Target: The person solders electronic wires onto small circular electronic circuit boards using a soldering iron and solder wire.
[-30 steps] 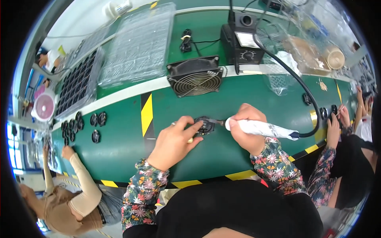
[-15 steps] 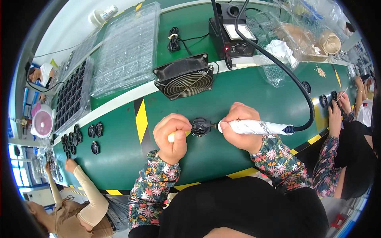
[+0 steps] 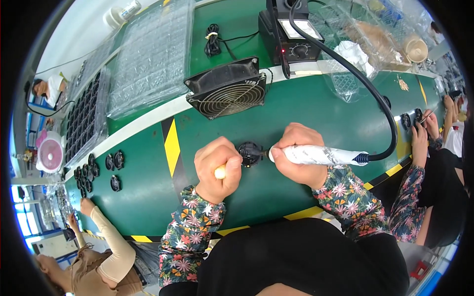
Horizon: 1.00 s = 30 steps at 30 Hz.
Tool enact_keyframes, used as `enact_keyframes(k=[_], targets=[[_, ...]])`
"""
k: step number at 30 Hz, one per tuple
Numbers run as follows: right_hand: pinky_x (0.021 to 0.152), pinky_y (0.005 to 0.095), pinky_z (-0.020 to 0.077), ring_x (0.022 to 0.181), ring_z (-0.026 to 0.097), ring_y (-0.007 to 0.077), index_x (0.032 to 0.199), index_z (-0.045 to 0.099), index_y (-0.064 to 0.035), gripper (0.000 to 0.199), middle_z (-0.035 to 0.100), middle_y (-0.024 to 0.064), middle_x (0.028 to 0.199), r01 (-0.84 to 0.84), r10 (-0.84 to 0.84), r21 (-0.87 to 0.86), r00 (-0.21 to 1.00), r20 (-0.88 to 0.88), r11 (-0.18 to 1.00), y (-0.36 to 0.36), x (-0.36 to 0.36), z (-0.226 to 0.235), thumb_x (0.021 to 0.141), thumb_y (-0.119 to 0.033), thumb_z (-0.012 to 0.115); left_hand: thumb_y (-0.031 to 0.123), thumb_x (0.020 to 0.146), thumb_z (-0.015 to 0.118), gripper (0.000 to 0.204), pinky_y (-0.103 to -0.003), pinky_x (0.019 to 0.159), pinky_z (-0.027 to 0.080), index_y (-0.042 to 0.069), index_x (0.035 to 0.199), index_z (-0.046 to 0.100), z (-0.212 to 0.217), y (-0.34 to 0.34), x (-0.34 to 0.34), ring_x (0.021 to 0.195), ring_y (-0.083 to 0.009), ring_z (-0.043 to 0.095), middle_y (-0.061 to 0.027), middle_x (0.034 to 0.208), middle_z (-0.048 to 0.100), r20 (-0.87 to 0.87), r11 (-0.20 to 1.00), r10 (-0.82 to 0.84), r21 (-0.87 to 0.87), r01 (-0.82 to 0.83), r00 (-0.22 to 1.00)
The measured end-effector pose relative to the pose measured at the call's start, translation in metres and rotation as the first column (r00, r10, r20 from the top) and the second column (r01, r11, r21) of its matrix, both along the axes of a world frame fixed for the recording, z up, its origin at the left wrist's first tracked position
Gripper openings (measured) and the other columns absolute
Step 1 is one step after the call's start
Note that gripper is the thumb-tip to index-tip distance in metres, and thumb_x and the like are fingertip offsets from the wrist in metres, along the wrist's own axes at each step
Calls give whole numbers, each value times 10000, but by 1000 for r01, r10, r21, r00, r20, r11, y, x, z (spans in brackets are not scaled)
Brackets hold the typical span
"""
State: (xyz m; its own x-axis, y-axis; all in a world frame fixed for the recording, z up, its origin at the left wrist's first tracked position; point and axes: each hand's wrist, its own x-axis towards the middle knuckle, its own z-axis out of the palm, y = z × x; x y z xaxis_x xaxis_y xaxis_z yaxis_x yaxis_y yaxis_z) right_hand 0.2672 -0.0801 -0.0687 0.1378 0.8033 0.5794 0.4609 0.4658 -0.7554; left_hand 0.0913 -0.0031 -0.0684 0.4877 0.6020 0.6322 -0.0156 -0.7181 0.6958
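A round black plastic part [image 3: 250, 154] lies on the green bench between my two hands. My left hand [image 3: 211, 160] is closed beside its left edge, gripping a pale yellow stick-like thing [image 3: 220, 171]. Only the rounded end of that stick shows; its kind and far end are hidden by the fingers. In my right hand [image 3: 302, 173] is a soldering iron [image 3: 321, 155], its handle wrapped in white and held level. The iron's tip end points left and meets the part's right side; exact contact is too small to tell.
A black cable [image 3: 387, 128] loops from the iron to a soldering station [image 3: 291, 37]. A black fan [image 3: 227, 91] stands beyond my hands. Several black parts [image 3: 86, 172] lie at left, near clear trays [image 3: 150, 59]. Co-workers sit on both sides, one's hand [image 3: 419, 140] at right.
My left hand has turned and shifted slightly right, closer against the black part, so less of the yellow stick shows. The right hand keeps the iron at the part. The whole view has shifted a little.
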Motion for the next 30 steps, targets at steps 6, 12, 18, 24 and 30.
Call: enact_keyframes(k=[6, 12, 18, 24, 30], targets=[[470, 308, 367, 499, 471, 185, 677, 516, -62, 137, 513, 37, 566, -6, 6, 7, 1000, -10, 1000, 2, -1, -1, 694, 2, 636, 158, 843, 538, 279, -292, 428, 361, 33, 600, 484, -2, -1, 1, 460, -203, 480, -80, 579, 500, 9, 999, 34, 16, -34, 999], [472, 308, 369, 495, 473, 189, 683, 515, -64, 138, 517, 37, 566, -9, 9, 12, 1000, -1, 1000, 2, -1, -1, 695, -3, 638, 209, 893, 434, 354, -277, 464, 376, 12, 604, 485, 1, -4, -2, 494, -182, 498, -108, 589, 541, -32, 993, 90, -71, -92, 995], [472, 312, 368, 493, 467, 190, 681, 514, -67, 140, 517, 35, 568, -10, 10, 13, 1000, 8, 1000, 3, -2, -2, 693, -7, 641, 218, 897, 433, 364, -278, 470, 378, 10, 603, 484, 2, -5, -3, 502, -183, 503, -107, 592, 544, -49, 992, 92, -77, -95, 995], [471, 313, 366, 491, 463, 193, 667, 511, -68, 143, 510, 31, 563, -28, 28, 18, 1000, 10, 999, 4, -2, -1, 687, -16, 643, 86, 823, 509, 236, -291, 421, 361, 30, 596, 481, -3, 1, -2, 447, -193, 477, -80, 574, 510, 26, 997, 66, -41, -65, 997], [469, 314, 359, 477, 459, 197, 650, 513, -71, 145, 498, 31, 554, -49, 47, 63, 998, 28, 997, 5, -3, -2, 674, -29, 650, 86, 823, 512, 245, -290, 420, 360, 28, 587, 481, -2, 1, 0, 445, -193, 475, -81, 574, 509, 21, 996, 72, -48, -71, 997]])
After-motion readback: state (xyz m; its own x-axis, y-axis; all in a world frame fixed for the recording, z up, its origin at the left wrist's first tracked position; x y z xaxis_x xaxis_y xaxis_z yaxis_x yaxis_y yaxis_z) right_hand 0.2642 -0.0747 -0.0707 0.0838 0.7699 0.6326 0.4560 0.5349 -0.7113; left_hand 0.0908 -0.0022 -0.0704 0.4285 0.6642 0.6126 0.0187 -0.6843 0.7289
